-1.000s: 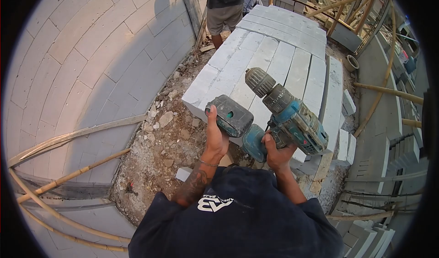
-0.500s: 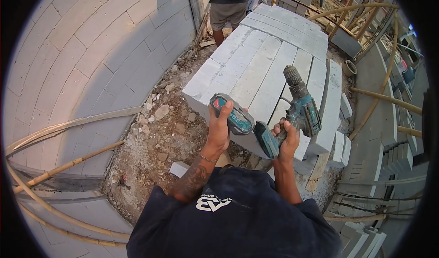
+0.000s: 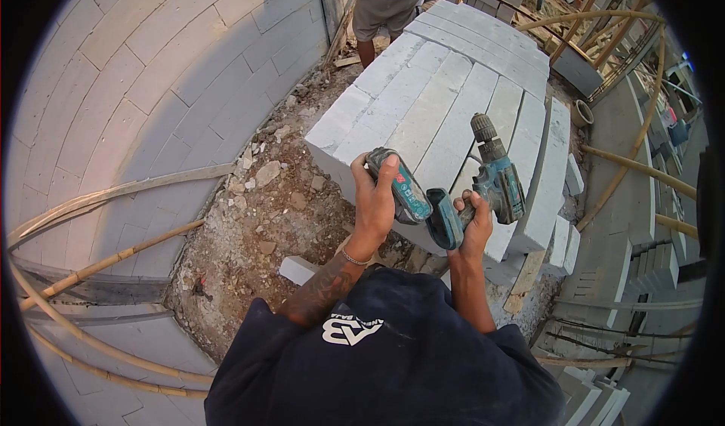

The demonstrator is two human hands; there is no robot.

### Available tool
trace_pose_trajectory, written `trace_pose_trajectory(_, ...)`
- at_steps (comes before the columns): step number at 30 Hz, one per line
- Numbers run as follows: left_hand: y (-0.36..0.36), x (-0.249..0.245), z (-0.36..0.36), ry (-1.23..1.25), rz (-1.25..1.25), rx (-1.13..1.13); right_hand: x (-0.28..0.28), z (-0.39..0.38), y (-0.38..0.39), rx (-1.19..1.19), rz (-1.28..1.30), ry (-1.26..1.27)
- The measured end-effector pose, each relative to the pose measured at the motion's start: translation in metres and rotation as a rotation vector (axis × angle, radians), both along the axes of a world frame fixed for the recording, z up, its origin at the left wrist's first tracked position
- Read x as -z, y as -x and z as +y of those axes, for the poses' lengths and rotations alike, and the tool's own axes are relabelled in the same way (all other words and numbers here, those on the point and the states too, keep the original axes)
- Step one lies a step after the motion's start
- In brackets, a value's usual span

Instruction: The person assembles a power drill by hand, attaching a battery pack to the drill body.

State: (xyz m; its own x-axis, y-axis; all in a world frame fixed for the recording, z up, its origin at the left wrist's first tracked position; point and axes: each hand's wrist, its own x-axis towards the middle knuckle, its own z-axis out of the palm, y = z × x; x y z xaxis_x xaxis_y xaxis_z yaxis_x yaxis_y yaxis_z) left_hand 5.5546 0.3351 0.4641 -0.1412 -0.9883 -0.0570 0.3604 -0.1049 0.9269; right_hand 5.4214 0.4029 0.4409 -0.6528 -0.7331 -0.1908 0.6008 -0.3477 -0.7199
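In my left hand [image 3: 373, 199] is a teal and black battery pack [image 3: 405, 190], held with the thumb along its labelled face. My right hand [image 3: 475, 226] wraps round the handle of a teal cordless drill [image 3: 501, 186], whose chuck points up and away from me. The drill's base [image 3: 444, 220] faces the battery pack, its lower end close beside the pack's edge. Both tools are held over the near end of a stack of pale lightweight blocks [image 3: 428, 109].
A block wall [image 3: 151, 78] curves along the left, with bamboo poles [image 3: 113, 271] before it. Rubble [image 3: 264, 222] covers the ground beside the stack. Another person [image 3: 385, 10] stands beyond it. More bamboo poles [image 3: 642, 171] and blocks are at right.
The battery pack has moved right and turned more upright, nearer the drill's base. The drill's base has turned to face the pack more. Both hands keep their hold.
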Motion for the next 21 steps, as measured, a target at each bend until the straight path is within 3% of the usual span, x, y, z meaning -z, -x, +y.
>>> trace_pose_trajectory(2,0.004,0.001,-0.005,-0.062,0.046,0.005,0.003,-0.002,0.001,0.017,0.005,-0.01)
trace_pose_trajectory(5,0.009,0.015,-0.021,-0.015,-0.082,0.07,0.011,-0.006,0.003,0.022,-0.002,-0.044)
trace_pose_trajectory(8,0.005,0.011,-0.03,0.024,-0.349,0.255,0.026,-0.006,0.01,0.018,-0.051,-0.071)
trace_pose_trajectory(9,0.003,0.007,-0.031,0.027,-0.349,0.254,0.03,-0.007,0.012,0.014,-0.091,-0.067)
trace_pose_trajectory(12,0.003,0.003,-0.03,-0.162,-0.212,0.528,0.026,-0.007,0.014,0.011,-0.197,-0.088)
trace_pose_trajectory(16,0.014,0.018,-0.018,-0.271,-0.236,0.49,0.051,-0.01,0.029,0.044,-0.171,-0.077)
trace_pose_trajectory(21,0.024,0.026,0.007,-0.275,-0.171,0.54,0.044,-0.006,0.036,0.123,-0.159,-0.099)
